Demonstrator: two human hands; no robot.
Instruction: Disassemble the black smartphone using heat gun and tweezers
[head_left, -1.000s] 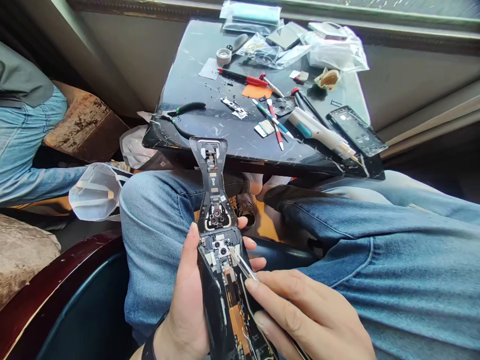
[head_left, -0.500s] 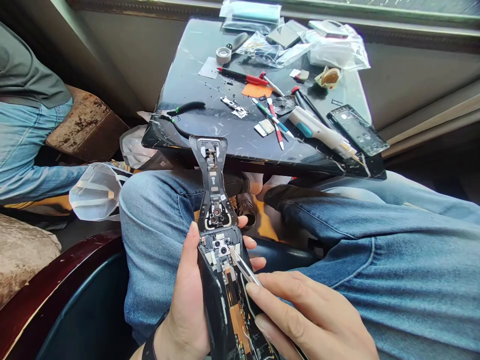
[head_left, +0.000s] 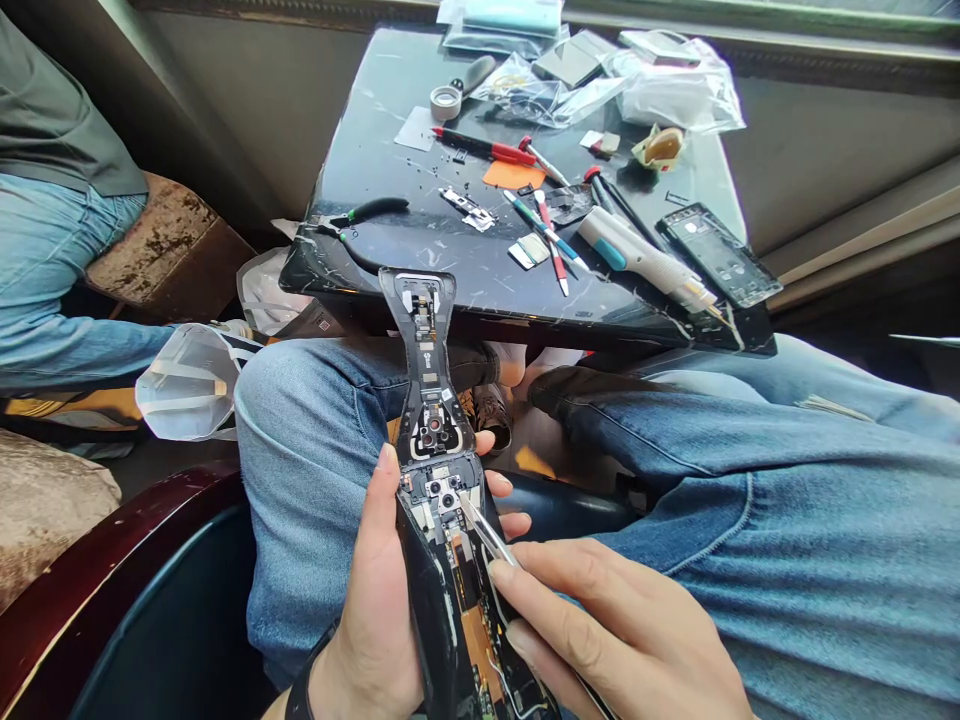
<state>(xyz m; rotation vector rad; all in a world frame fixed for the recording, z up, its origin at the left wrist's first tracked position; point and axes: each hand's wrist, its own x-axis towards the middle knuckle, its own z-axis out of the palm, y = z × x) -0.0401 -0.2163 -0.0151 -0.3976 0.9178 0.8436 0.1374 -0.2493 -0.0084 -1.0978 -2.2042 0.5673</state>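
My left hand is wrapped round an opened phone with its circuit board and camera modules bared, held over my lap. A black back cover with a camera cutout stands folded up from the phone's top edge. My right hand pinches metal tweezers, whose tips touch the board just below the camera modules.
A dark marble table ahead carries pliers, red and blue screwdrivers, a white electric driver, a phone frame, a tape roll and plastic bags. Another person in jeans sits at left.
The view has shifted slightly, so the table sits a bit higher. Both hands, the phone and the tweezers stay nearly still.
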